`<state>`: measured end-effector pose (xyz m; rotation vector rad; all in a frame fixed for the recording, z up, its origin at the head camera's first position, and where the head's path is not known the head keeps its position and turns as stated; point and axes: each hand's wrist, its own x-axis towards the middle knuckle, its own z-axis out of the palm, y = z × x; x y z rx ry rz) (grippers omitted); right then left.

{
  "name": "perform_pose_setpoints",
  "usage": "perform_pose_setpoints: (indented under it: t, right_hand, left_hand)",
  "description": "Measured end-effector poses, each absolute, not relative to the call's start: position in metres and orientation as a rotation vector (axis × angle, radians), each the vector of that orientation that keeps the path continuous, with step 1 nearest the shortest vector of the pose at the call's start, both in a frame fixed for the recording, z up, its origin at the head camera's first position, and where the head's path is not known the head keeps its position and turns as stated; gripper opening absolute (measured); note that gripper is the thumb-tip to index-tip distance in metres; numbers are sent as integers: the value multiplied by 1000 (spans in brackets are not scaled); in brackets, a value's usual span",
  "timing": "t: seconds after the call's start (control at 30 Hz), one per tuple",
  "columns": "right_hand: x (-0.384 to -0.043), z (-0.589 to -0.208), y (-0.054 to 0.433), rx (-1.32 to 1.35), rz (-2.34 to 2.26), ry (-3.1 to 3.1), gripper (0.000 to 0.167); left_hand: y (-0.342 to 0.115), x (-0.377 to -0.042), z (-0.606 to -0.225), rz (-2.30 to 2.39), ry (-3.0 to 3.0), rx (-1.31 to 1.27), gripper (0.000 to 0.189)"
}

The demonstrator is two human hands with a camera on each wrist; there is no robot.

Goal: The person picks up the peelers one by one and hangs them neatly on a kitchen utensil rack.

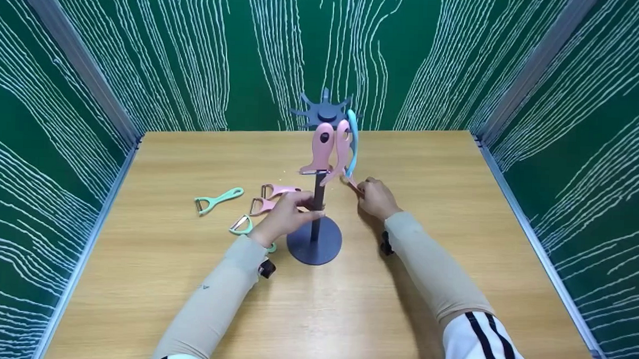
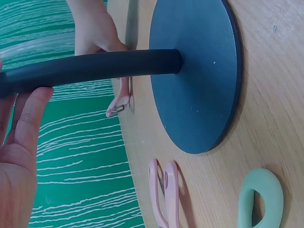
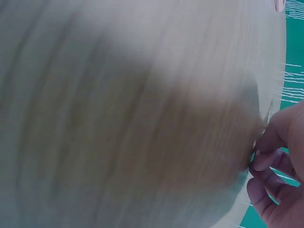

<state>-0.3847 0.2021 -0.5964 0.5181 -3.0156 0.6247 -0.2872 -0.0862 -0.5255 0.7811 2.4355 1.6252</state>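
From the head view, the post (image 1: 315, 230) of a dark stand (image 1: 317, 251) is being gripped by the left hand (image 1: 288, 216) near the middle of the table (image 1: 157, 248). To the post's right, towards the table's far edge, a pink peeler (image 1: 353, 184) is being pinched by the right hand (image 1: 379, 197). Up top, two more pink peelers (image 1: 321, 150) and a blue one (image 1: 354, 143) are being carried by hooks (image 1: 326, 96); loose mint peelers (image 1: 222, 198) and pink ones (image 1: 284, 189) are lying towards the left edge. Seemingly, a pick-up is being worked while the stand is being braced; a clear lift and a shifted grip, freeing the handle's end, are probably being called for next.

From the left wrist, a slim pink form is being shown, its forked head being spanned by metal; whether the table is being touched cannot be told. The post is being met by the fingertips.

From the right wrist, fingertips are being pressed together; their catch is being lost in shadow.
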Motion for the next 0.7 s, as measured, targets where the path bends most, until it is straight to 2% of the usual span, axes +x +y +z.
perform_pose_setpoints:
  t: [0.43,0.7]
  right_hand:
    - [-375,-594,209,446,694,-2961,22]
    - [-369,-583,213,433,810,-2934,15]
  left_hand:
    - [-85,-288,-527,1615,2433,783,17]
    - [-86,-288,-527,1605,2441,756,20]
